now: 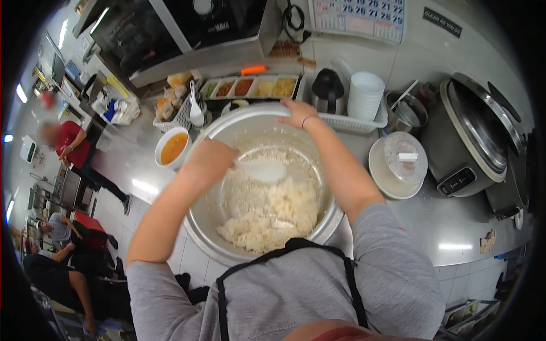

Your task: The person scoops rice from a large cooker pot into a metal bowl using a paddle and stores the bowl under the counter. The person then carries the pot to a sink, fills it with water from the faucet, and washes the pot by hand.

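A large round metal pot (200,230) stands in front of me, with white rice (256,230) heaped on its near side and grains stuck to its wall. My left hand (210,162), slightly blurred, is closed round the handle of a white rice paddle (264,170), whose blade lies flat over the rice inside the pot. At the far rim, my right hand (298,113) grips the pot's edge with its fingers bent over it. A white bowl of orange liquid (173,149) is left of the pot.
Behind the pot are a tray of toppings (244,87), a white ladle (195,108), a black-lidded jug (327,91) and stacked white bowls (365,94). To the right stand a lidded white container (398,165) and an open rice cooker (469,142). Several people are at the left.
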A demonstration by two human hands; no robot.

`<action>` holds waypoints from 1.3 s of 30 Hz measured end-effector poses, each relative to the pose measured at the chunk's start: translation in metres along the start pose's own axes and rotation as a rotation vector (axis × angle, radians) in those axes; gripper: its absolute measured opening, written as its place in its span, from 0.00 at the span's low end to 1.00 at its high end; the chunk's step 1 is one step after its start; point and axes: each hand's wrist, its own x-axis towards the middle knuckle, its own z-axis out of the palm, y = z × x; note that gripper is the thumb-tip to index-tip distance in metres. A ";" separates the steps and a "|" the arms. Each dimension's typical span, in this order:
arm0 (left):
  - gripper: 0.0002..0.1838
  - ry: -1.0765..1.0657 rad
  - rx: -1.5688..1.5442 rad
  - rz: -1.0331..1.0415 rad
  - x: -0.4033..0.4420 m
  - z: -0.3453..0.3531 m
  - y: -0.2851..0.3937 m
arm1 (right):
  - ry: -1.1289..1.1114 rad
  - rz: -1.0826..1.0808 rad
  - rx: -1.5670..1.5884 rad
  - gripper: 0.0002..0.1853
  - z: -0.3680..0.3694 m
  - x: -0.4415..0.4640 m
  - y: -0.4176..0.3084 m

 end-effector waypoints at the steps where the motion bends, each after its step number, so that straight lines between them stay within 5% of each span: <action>1: 0.09 -0.081 0.080 -0.059 -0.003 0.003 -0.014 | 0.000 -0.009 0.004 0.36 0.002 0.003 0.003; 8: 0.08 -0.361 0.118 -0.241 -0.029 0.109 -0.080 | 0.043 -0.059 -0.043 0.37 0.011 0.012 0.009; 20: 0.20 -0.357 -0.083 -0.196 -0.009 0.086 -0.060 | 0.072 -0.004 -0.063 0.37 0.004 0.008 0.003; 22: 0.20 -0.374 -0.079 -0.148 -0.005 0.096 -0.054 | -0.095 -0.003 0.004 0.36 -0.015 -0.001 -0.008; 26: 0.22 -0.381 -0.121 -0.132 0.000 0.101 -0.052 | 0.041 -0.070 -0.026 0.37 -0.001 0.005 -0.001; 39: 0.25 -0.376 -0.175 -0.135 0.003 0.113 -0.054 | -0.012 -0.012 0.003 0.35 -0.009 0.000 -0.012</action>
